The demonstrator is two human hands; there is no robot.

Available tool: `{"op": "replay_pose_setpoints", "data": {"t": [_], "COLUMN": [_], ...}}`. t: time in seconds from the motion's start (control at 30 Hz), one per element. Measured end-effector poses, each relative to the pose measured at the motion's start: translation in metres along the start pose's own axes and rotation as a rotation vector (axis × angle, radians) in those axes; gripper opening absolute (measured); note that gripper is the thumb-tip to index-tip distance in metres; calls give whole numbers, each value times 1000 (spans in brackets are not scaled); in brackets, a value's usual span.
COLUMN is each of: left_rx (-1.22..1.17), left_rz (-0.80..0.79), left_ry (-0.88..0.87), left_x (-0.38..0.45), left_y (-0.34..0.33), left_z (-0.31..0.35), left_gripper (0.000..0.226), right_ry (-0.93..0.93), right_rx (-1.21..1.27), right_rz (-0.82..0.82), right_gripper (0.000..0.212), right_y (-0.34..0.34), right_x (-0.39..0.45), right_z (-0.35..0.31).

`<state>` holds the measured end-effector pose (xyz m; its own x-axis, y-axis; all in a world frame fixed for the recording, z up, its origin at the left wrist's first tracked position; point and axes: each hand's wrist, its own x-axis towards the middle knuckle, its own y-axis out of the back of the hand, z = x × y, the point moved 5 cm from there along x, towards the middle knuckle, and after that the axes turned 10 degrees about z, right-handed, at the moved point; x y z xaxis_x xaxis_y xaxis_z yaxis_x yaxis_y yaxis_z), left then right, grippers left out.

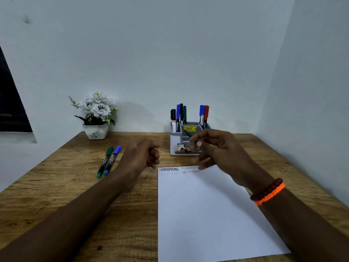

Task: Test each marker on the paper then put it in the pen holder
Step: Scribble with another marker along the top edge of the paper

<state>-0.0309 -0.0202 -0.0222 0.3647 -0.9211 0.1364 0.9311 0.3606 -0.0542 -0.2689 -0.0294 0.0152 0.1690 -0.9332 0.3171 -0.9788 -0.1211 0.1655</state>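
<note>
The white paper (207,214) lies on the wooden desk with several zigzag test lines along its top edge. Behind it stands the grey and white pen holder (176,146) with several markers (181,114) upright in it. A green marker (104,161) and a blue marker (113,159) lie side by side on the desk at the left. My left hand (139,156) is closed in a fist left of the paper's top; a sliver of a red marker (148,158) shows between its fingers. My right hand (217,148) is blurred in front of the holder, fingers loosely curled; whether it holds anything is unclear.
A white pot of artificial flowers (96,118) stands at the back left of the desk (56,195). Walls close the desk in at the back and on the right. My right wrist wears a dark bead bracelet and an orange band (268,192).
</note>
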Motion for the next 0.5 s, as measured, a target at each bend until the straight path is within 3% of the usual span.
{"op": "replay_pose_setpoints", "data": {"t": [0.17, 0.37, 0.5], "left_rx": [620, 757, 826], "left_rz": [-125, -266, -334], "left_ry": [-544, -665, -688], "left_x": [-17, -22, -21], "left_y": [-11, -26, -31], "left_z": [11, 2, -6], "left_gripper": [23, 14, 27], "right_ry": [-91, -5, -9], "right_rx": [255, 71, -18], "right_rz": [32, 133, 217], "right_gripper": [39, 14, 35], "right_y": [18, 27, 23], "right_x": [7, 3, -5], "right_z": [2, 18, 28]}}
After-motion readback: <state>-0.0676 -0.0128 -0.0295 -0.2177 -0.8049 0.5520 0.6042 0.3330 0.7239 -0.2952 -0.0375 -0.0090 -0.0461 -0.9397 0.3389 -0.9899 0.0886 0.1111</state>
